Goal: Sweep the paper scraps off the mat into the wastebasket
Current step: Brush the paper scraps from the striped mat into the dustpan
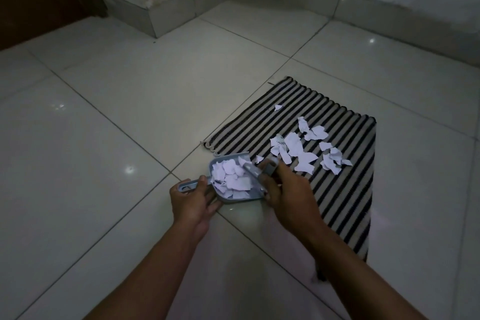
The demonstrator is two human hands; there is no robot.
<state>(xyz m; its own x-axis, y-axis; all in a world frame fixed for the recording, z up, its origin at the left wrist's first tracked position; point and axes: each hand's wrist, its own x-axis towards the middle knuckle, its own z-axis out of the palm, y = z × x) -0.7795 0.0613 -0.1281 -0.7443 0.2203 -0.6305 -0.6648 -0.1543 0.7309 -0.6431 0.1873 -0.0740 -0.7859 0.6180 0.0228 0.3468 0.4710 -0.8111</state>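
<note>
On the white tiled floor (130, 117), a black-and-beige striped mat (345, 189) lies at an angle near the corner of the room, its near-left edge meeting a small grey dustpan (255, 193). The left hand (193, 201) is wrapped around the dustpan's handle, holding the pan against the mat's edge. Inside the pan sits a heap of white paper scraps (232, 180). The right hand (288, 191) is closed around a small grey brush (262, 167), whose head reaches over the mouth of the pan among the collected scraps. More torn paper pieces (306, 153) remain scattered across the middle of the mat, just beyond the right hand, and one small scrap (278, 107) lies apart, farther up the mat. No wastebasket shows in the head view.
</note>
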